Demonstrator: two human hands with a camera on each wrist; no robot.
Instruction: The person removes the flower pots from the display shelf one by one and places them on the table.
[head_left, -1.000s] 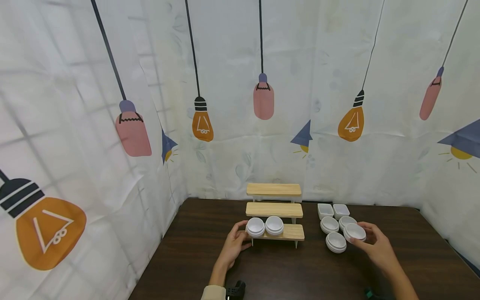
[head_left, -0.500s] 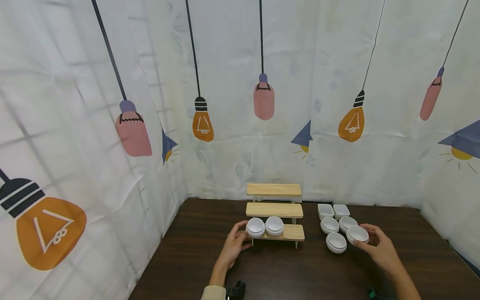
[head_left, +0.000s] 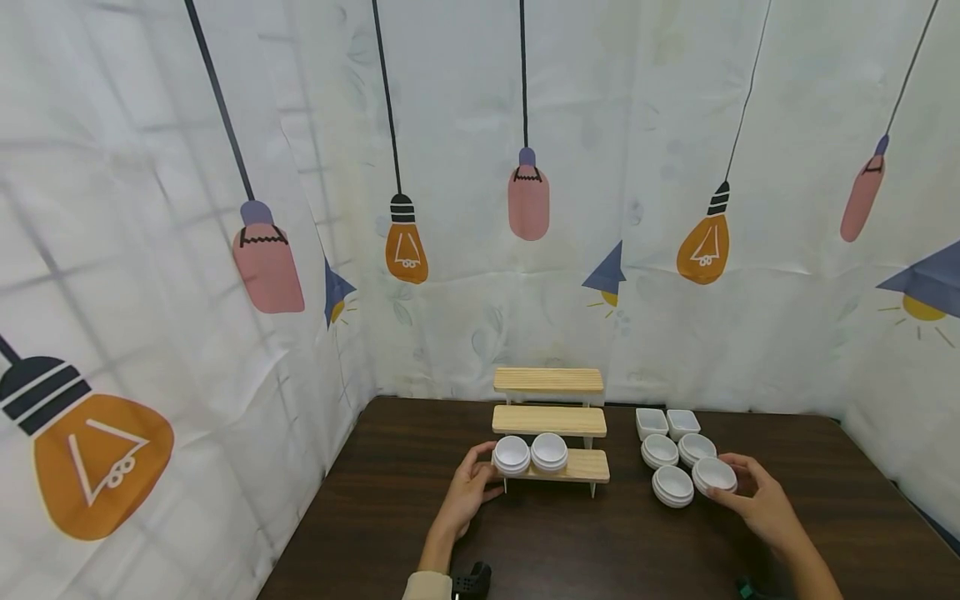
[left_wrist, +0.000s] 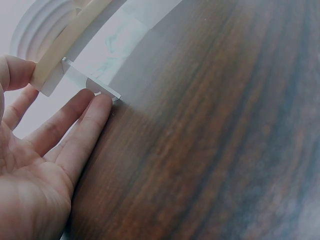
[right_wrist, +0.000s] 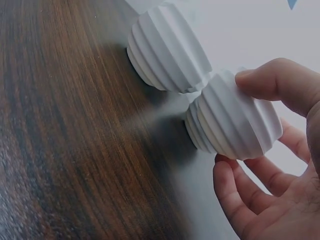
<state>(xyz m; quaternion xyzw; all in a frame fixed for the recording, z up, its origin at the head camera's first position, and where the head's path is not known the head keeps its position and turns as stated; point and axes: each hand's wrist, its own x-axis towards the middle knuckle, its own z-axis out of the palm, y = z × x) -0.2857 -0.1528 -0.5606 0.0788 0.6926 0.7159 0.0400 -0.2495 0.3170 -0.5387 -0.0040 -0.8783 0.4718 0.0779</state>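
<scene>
Right hand (head_left: 761,500): grips the front-right bowl stack (head_left: 714,475), thumb on one side, fingers on the other.
Front-right bowl stack: white, round, ribbed; part of the group at the right of the surface (head_left: 600,542). Looks like nested bowls, count unclear. Mouth up. Cannot tell if its base is off the surface.
Left hand (head_left: 467,492): holds the left end of the lowest shelf (head_left: 588,465), fingers at the wood end and against the clear leg (left_wrist: 80,75).
Wooden rack: three tiers, behind and left of the group. Two stacks sit on the lowest tier, left shelf stack (head_left: 512,454) and right shelf stack (head_left: 549,452), side by side toward its left end.
Neighbours: front-left bowl stack (head_left: 672,485) just beside the gripped one; left rear stack (head_left: 660,450) and right rear stack (head_left: 697,448) behind; two square dishes (head_left: 651,422) farther back.
Grasp step: reads as picking a stack from the group while the other hand steadies the rack.
Next move: probably calls for a level, straight lift, then a carry left to the lowest tier, beside the right shelf stack.
Watch: nested bowls could slip apart, or the lift could knock the front-left bowl stack.
</scene>
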